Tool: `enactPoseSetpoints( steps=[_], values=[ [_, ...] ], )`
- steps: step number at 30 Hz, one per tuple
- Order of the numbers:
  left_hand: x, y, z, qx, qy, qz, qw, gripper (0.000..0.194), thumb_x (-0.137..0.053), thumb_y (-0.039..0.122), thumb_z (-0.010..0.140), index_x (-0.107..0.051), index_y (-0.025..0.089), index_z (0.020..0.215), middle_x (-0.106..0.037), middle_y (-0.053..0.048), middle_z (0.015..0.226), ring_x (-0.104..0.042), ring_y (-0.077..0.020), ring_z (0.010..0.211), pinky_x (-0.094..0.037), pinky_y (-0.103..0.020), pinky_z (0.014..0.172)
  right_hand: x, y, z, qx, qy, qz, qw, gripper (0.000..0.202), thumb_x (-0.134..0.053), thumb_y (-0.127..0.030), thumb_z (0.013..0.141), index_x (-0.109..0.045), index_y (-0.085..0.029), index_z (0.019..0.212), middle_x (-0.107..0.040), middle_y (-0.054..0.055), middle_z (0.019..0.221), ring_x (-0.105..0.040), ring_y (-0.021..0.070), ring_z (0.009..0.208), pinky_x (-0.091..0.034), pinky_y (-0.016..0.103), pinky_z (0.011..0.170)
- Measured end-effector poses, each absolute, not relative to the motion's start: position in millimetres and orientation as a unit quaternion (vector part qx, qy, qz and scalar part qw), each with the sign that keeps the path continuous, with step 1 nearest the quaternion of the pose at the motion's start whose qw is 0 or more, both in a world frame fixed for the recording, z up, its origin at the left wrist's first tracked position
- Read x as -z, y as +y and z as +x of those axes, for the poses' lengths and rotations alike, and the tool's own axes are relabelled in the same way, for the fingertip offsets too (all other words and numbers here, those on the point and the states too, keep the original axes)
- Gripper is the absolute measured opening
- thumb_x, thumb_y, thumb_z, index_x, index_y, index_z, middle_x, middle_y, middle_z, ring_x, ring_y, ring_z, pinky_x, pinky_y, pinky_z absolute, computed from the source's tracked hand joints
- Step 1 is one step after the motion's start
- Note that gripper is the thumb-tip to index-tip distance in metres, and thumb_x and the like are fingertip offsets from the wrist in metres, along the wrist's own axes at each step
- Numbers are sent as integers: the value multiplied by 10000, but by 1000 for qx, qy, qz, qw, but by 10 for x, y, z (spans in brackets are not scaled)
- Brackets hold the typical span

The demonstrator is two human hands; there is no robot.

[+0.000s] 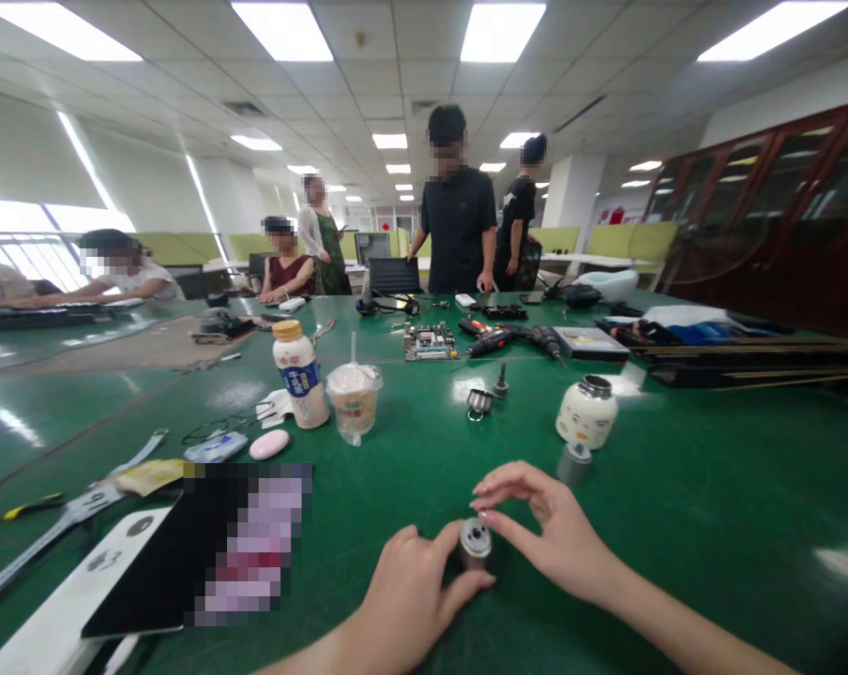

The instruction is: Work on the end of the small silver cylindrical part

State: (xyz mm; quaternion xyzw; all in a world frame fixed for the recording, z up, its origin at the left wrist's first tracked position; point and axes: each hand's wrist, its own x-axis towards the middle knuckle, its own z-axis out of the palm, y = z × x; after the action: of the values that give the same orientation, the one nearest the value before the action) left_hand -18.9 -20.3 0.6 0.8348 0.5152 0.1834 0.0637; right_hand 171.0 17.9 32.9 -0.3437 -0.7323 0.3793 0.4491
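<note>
bottle (298,375): orange-capped, upright on green table (712,525)
plastic cup (355,403): lidded, with straw, beside the bottle
left hand (416,591): thumb and fingers clamped on metal cylinder (476,544)
metal cylinder: top face up, between both hands
right hand (554,525): fingers curved, tips near its top; cannot tell whether they pinch anything
jar (587,414): cream, uncapped, beyond the right hand

A green table (705,525) carries a capped bottle (301,380) and a plastic cup (355,405) at left, a pink oval object (269,443) nearer. Farther off lie a circuit board (430,342) and power drills (490,342); a cream flask (585,414) stands right.
</note>
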Motion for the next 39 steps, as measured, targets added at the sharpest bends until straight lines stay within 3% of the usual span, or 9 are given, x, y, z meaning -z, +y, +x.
enactPoseSetpoints(
  steps=[6, 12, 16, 22, 27, 33, 39],
  values=[
    [3, -198, -189, -198, 508, 835, 69, 298, -633, 444, 893, -624, 255, 1124, -741, -10, 807, -666, -237, 703, -447, -290, 649, -348, 56, 1635, -340, -774, -336, 415, 161, -635, -103, 833, -662, -214, 948, -696, 29, 908, -677, 183, 865, -531, 332, 819],
    [1, -197, -196, -207, 499, 838, 85, 290, -625, 445, 898, -607, 278, 1133, -750, 9, 860, -661, -235, 716, -439, -291, 659, -354, 82, 1675, -265, -772, -371, 444, 151, -641, -154, 833, -631, -228, 965, -677, 23, 875, -649, 188, 773, -507, 360, 781],
    [5, -191, -194, -200, 504, 836, 82, 287, -631, 435, 896, -617, 272, 1132, -749, 4, 830, -661, -242, 710, -440, -295, 651, -339, 60, 1652, -295, -770, -358, 439, 210, -669, -139, 801, -636, -229, 987, -696, 36, 942, -676, 199, 837, -516, 354, 830],
    [26, -184, -180, -188, 511, 836, 68, 321, -654, 440, 875, -626, 266, 1143, -752, -12, 824, -671, -245, 710, -444, -288, 637, -312, 64, 1600, -337, -725, -373, 471, 160, -693, -141, 786, -639, -226, 910, -680, 4, 866, -676, 161, 752, -544, 290, 744],
    [5, -185, -171, -166, 522, 835, 52, 291, -643, 466, 874, -652, 249, 1068, -728, -19, 738, -672, -263, 700, -445, -294, 613, -240, 326, 1762, -324, -699, -393, 501, 189, -710, -208, 806, -604, -208, 962, -689, 25, 927, -695, 172, 795, -547, 333, 817],
    [34, -176, -183, -178, 512, 840, 34, 297, -652, 469, 867, -653, 248, 1065, -719, -2, 702, -670, -237, 668, -434, -271, 591, -7, 528, 1940, -349, -748, -384, 415, 153, -697, -156, 786, -667, -176, 935, -728, 41, 900, -716, 190, 761, -577, 347, 755],
    [73, -176, -193, -183, 510, 840, 18, 327, -649, 471, 869, -644, 239, 1100, -731, -16, 733, -675, -237, 672, -439, -272, 597, -121, 461, 1871, -341, -722, -393, 457, 270, -680, -206, 814, -586, -198, 1067, -708, 53, 990, -723, 190, 831, -557, 379, 851]
  ],
)
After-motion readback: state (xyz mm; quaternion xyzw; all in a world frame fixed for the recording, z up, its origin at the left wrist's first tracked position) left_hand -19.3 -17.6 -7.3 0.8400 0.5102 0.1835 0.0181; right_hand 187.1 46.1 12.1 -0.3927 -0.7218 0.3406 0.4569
